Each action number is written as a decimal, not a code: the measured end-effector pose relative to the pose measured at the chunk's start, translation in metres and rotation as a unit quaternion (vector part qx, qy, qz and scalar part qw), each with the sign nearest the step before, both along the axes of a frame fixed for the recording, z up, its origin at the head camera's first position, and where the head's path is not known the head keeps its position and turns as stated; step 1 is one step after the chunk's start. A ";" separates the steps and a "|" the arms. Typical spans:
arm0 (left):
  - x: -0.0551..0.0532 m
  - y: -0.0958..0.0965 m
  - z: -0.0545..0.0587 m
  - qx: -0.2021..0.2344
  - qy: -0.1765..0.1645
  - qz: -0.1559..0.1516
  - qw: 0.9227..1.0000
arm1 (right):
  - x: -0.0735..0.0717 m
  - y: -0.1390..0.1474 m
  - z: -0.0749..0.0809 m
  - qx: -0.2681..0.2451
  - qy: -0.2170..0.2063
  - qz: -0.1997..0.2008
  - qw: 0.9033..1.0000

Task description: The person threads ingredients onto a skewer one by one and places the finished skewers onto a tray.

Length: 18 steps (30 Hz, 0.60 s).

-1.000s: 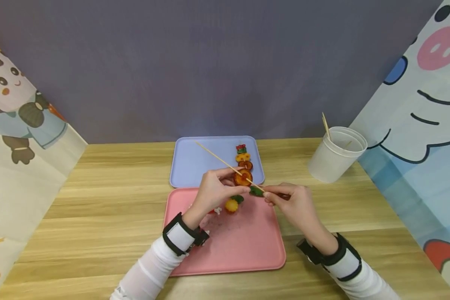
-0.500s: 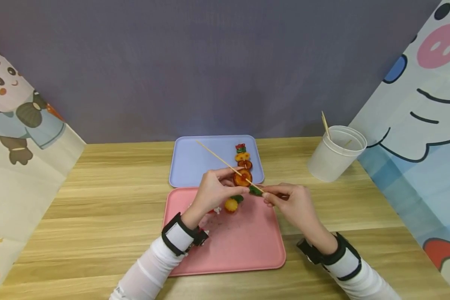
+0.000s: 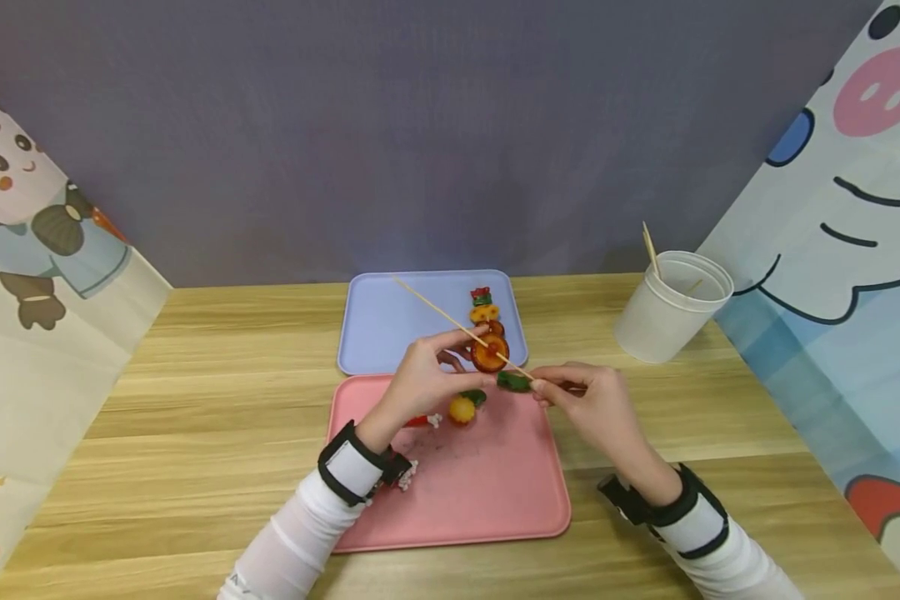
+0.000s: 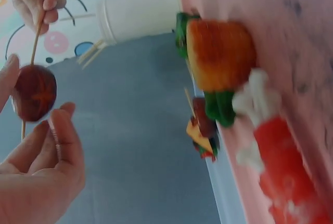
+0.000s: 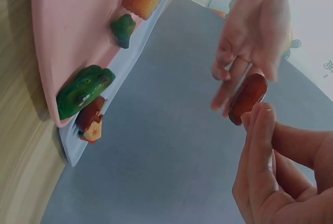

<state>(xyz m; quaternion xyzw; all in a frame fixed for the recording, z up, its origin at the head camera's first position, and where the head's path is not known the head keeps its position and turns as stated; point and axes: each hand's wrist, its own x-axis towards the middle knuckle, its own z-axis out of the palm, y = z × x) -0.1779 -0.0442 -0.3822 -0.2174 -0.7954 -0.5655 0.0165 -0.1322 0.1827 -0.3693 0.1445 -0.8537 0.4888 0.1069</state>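
Observation:
My right hand [image 3: 588, 404] pinches the lower end of a thin wooden skewer [image 3: 438, 310], which slants up to the left. A brown shiitake mushroom [image 4: 34, 93] with a cross cut in its cap is threaded on it. Around the mushroom, the fingers and thumb of my left hand [image 3: 418, 382] are spread loosely, with a gap at the fingertips in the left wrist view. Below lies the pink tray [image 3: 487, 492], bearing a green pepper piece [image 5: 86, 91], a yellow corn piece [image 4: 221, 55], another green piece [image 5: 123, 30] and red pieces with white ends [image 4: 286, 167].
Behind the pink tray, a blue tray [image 3: 397, 333] holds a loaded skewer [image 3: 485, 313] with red, green, yellow and brown pieces. A white tub [image 3: 663, 312] with skewers stands back right. A grey partition [image 3: 420, 142] rises behind the table.
My left hand's fingers have loosened from around the mushroom, and its forearm has shifted slightly left. My right hand has moved a little right with the skewer and mushroom.

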 end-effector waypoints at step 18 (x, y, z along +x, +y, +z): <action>-0.004 -0.004 -0.013 -0.257 0.030 -0.055 0.964 | -0.005 0.026 -0.010 0.014 0.022 -0.029 0.999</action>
